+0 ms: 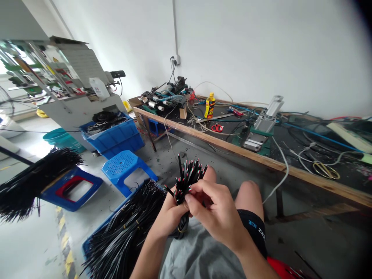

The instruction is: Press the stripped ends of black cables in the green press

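My left hand grips a bundle of short black cables upright above my lap, their stripped ends showing red, white and green cores. My right hand is closed around the upper part of the same bundle, its fingertips pinching among the cable ends. To the left of my knees, a blue crate holds a large heap of black cables.
A long wooden-edged workbench at the right carries tools, red scissors, a yellow bottle and a small press. A blue stool, a blue bin, another black cable bundle and a machine stand at the left.
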The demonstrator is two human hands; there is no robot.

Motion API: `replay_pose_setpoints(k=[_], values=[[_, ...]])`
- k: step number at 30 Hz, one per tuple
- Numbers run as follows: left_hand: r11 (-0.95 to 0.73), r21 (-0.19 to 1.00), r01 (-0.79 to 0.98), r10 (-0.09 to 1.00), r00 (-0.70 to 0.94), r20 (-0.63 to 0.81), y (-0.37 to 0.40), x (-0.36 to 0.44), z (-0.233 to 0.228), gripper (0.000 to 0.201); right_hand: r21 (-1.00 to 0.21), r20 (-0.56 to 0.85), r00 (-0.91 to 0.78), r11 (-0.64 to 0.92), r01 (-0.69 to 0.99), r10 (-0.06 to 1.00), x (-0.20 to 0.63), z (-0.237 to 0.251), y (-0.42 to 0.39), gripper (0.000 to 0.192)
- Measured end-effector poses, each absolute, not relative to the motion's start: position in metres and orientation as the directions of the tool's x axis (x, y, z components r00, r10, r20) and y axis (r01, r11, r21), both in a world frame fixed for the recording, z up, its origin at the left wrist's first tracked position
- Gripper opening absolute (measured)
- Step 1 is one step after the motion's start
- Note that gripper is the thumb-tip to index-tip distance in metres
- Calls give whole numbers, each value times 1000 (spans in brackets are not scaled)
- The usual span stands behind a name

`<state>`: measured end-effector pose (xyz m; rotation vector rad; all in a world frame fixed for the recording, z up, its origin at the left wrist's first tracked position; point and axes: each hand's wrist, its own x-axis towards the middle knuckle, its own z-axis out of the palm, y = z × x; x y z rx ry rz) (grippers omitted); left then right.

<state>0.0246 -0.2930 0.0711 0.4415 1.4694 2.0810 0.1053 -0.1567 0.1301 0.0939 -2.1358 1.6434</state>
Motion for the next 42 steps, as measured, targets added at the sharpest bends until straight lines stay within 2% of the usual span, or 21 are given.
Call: replay_pose_setpoints(k=[3,6,9,13,15,18,20,23,25,28,31,36,39,42], values=[[-252,939,-235,685,-729,1,-291,25,71,41,-923,379,-864,209,-324,332,108,131,-153,19],[-181,970,-161,694,-720,10,-287,27,77,45,-921,388,-805,162,-354,450,109,135,-148,23],[-125,987,-105,662,-749,4,-283,30,81,49,-936,348,-776,154,-315,527,109,137,-145,22],[-111,994,-11,556,-829,53,-279,34,77,37,-939,337,-706,168,-300,623,117,134,-143,13],[-126,991,44,513,-852,103,-278,36,73,26,-907,422,-696,259,-333,581,124,134,-141,7],[-135,985,106,511,-844,161,-278,38,68,11,-842,500,-796,408,-354,342,135,138,-138,11],[-119,983,141,534,-825,183,-278,40,66,23,-847,450,-857,424,-320,253,140,141,-136,18],[-106,977,186,560,-801,213,-278,41,64,35,-928,294,-921,309,-210,257,144,144,-132,38],[-106,971,214,570,-787,236,-278,42,64,38,-947,217,-957,281,-158,193,145,145,-129,45],[-105,964,246,579,-773,260,-277,42,65,34,-896,220,-970,416,-157,106,144,145,-125,40],[-106,961,255,587,-764,267,-276,43,67,31,-855,245,-962,495,-153,125,145,142,-123,36],[-116,955,272,590,-755,286,-275,44,69,40,-936,161,-975,337,-101,155,144,137,-125,34],[-96,954,285,593,-753,285,-274,45,67,37,-950,140,-974,303,-80,181,145,135,-126,27],[-73,955,286,602,-751,271,-273,45,65,35,-901,205,-951,424,-91,231,147,132,-126,14]])
